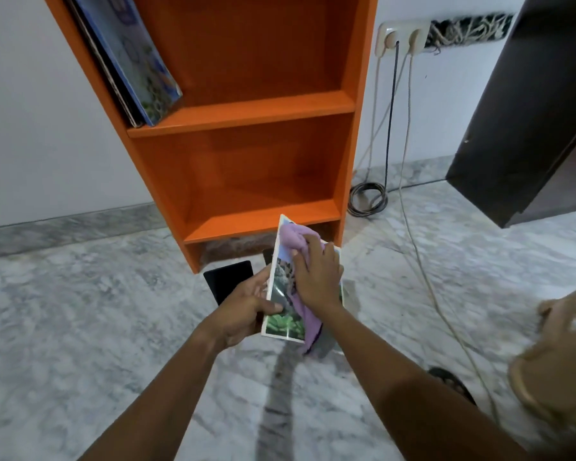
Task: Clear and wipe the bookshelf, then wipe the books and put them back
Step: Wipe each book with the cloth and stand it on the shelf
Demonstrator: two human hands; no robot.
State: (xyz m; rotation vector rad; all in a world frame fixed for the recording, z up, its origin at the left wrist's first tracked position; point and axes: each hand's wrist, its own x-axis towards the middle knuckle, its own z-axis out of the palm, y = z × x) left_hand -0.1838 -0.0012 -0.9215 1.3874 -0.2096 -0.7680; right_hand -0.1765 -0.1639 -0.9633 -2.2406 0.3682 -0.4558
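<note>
Over grey marble floor by the orange bookshelf, my left hand grips a glossy book; my right hand presses lilac cloth onto it.

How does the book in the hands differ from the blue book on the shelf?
The held book has a photo cover; the blue book a blue pattern. The left hand grips the held book and the right hand holds a purple cloth against it; the blue book leans on the upper shelf, untouched. Both are tilted.
</note>
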